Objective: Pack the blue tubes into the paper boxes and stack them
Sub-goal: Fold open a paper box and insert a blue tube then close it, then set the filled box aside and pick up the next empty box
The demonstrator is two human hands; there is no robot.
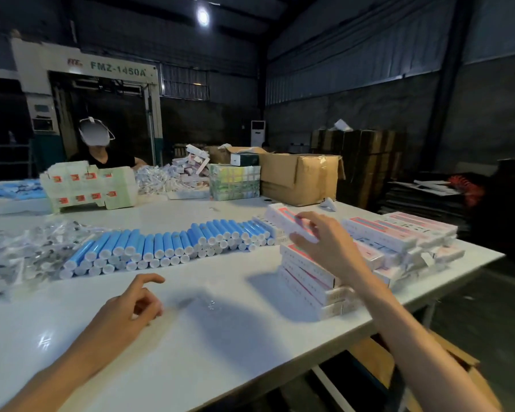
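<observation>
A long row of blue tubes (167,245) with white caps lies stacked across the middle of the white table (191,337). My right hand (324,242) grips a white and pink paper box (283,218) above a stack of packed boxes (309,281) at the right. More packed boxes (399,233) are piled behind that stack. My left hand (131,304) hovers low over the bare table in front of the tubes, fingers loosely curled and holding nothing.
A heap of clear plastic bags (21,251) lies at the left. Across the table sits another person (101,153) behind flat green-white cartons (89,185), with a brown cardboard box (301,176) and a colourful box (235,181) beside. The table's right edge drops off near the packed boxes.
</observation>
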